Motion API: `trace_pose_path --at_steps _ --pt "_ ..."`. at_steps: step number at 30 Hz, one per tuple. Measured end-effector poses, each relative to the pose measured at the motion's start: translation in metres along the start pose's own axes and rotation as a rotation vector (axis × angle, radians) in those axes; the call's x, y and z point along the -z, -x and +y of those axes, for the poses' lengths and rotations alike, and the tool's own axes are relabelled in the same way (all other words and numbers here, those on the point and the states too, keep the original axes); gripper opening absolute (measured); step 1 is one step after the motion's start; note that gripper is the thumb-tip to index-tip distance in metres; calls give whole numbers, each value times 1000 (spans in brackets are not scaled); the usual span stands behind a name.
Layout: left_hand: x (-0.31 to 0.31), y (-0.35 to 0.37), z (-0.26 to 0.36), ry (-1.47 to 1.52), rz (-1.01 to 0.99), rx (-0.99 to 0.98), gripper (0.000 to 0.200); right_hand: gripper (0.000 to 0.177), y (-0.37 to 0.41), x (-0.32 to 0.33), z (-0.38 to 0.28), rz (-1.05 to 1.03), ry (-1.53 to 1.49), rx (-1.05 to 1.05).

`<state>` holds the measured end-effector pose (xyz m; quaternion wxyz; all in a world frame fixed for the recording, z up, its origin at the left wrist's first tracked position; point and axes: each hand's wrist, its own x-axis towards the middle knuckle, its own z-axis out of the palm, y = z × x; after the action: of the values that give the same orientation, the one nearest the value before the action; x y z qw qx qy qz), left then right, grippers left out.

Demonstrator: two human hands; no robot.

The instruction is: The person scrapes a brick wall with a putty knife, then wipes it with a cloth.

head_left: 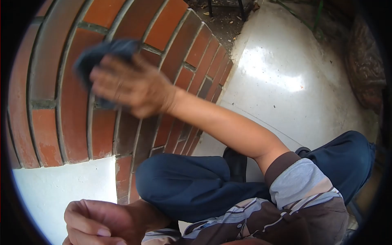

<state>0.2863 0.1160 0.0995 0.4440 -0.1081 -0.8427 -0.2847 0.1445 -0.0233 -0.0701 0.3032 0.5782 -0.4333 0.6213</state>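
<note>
My right hand (130, 87) is stretched out against the brick wall (77, 98), blurred by motion. Under its fingers and palm lies a dark blue-grey cloth (107, 45), bunched up and pressed on the bricks; the hand covers much of it. My left hand (100, 222) is at the bottom left, close to the camera, near the white panel below the bricks. Its fingers curl loosely inward, and I see nothing held in them.
My bent knees in dark blue trousers (183, 179) lie between the wall and the pale, shiny floor (269, 90). A white panel (69, 188) adjoins the bricks at lower left. A brown carved-looking object (365, 65) stands at right, and soil (218, 24) shows at the top.
</note>
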Motion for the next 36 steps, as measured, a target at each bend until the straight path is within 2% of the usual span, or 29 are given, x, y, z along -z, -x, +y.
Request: trace_pose_path --at_steps 4,7,10,11,13,15,17,20,22,23,25,28,30,33,36 --pt "12 3 -3 -31 -10 -35 38 63 83 21 80 172 197 -644" --pt "11 1 -6 -42 11 -35 37 59 178 18 78 158 174 -964" --pt "4 -2 -8 -17 39 -53 36 60 241 2 24 170 33 -1264" --pt "3 -2 -10 -4 43 -58 36 62 252 -5 -2 131 28 -1305" --pt "24 2 -15 102 69 -47 21 66 254 -15 -59 22 -29 -1352" --pt "-3 -3 -19 -17 132 -55 35 71 259 -28 -105 -97 -64 -1294" --pt "-1 -3 -22 -56 122 -56 34 74 251 -25 -115 -180 -28 -1245" --pt "5 -4 -25 -77 119 -73 31 77 246 -12 -73 -94 3 -1072" --pt "5 -1 -24 -83 197 -101 24 76 243 -1 -11 20 -32 -1173" --pt "2 -1 -27 -74 233 -101 23 74 243 -1 23 144 -51 -1240" --pt "2 -1 -26 -64 258 -105 22 76 243 12 82 191 -84 -1359" --pt "2 -3 -25 -36 279 -104 20 78 253 15 87 174 -59 -1345" --pt "1 -4 -26 -6 287 -107 19 80 261 3 55 181 -52 -1397" --pt "-1 -3 -28 62 294 -112 17 80 280 -21 -47 53 -78 -1529" --pt "-4 -6 -29 55 256 -104 14 93 279 -42 -151 -90 -316 -1743"
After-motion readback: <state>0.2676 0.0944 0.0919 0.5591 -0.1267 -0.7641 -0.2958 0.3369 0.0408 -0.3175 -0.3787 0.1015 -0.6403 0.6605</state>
